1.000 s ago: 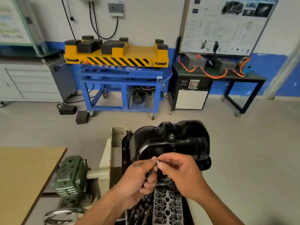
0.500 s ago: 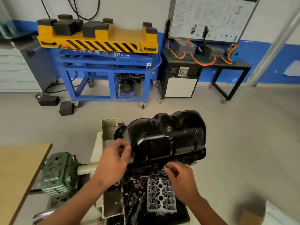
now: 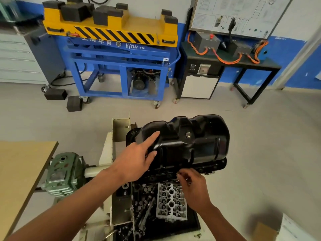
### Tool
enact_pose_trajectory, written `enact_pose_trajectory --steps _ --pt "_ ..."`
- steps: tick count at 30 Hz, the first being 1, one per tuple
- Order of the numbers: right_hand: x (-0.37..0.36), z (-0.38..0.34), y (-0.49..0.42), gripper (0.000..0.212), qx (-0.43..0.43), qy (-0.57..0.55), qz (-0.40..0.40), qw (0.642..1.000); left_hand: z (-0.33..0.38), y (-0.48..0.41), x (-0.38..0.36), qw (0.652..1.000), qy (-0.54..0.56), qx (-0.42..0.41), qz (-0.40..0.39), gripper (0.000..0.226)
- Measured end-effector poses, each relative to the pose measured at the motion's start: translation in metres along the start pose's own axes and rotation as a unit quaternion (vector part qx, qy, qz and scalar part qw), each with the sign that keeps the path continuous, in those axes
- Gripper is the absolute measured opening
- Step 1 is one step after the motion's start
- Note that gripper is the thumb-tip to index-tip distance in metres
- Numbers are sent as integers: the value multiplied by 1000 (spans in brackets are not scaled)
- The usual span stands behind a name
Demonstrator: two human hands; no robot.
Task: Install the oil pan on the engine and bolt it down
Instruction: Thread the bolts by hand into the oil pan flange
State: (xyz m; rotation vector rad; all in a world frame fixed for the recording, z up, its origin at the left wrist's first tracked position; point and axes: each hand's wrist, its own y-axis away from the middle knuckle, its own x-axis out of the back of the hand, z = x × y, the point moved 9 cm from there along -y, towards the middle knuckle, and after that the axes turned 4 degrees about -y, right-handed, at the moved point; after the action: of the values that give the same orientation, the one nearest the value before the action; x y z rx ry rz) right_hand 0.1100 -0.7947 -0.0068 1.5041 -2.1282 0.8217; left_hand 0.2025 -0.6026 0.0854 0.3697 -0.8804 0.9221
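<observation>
- Oil pan (image 3: 191, 145) is steadied by the left hand (image 3: 135, 162), fingers straight, pressing on its left end.
- Right hand (image 3: 192, 183) pinches what looks like a small bolt (image 3: 177, 173) at the pan's near flange.
- Best to start the bolt with the fingertips, square to its hole, with the pan held aligned.
- Pan lies just beyond both hands, above a parts tray (image 3: 194, 222).
</observation>
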Motion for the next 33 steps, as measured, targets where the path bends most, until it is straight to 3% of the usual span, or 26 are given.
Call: enact_pose_trajectory --steps 13,24,33 --pt "-19 -14 6 11 48 8 -38 998 -9 -13 6 995 68 67 3 72" --pt "-24 -21 1 11 5 81 -23 996 -9 -20 3 991 78 102 -22 73" --pt "-26 -26 -3 20 -30 68 -27 997 -6 -22 5 993 72 86 -22 70"
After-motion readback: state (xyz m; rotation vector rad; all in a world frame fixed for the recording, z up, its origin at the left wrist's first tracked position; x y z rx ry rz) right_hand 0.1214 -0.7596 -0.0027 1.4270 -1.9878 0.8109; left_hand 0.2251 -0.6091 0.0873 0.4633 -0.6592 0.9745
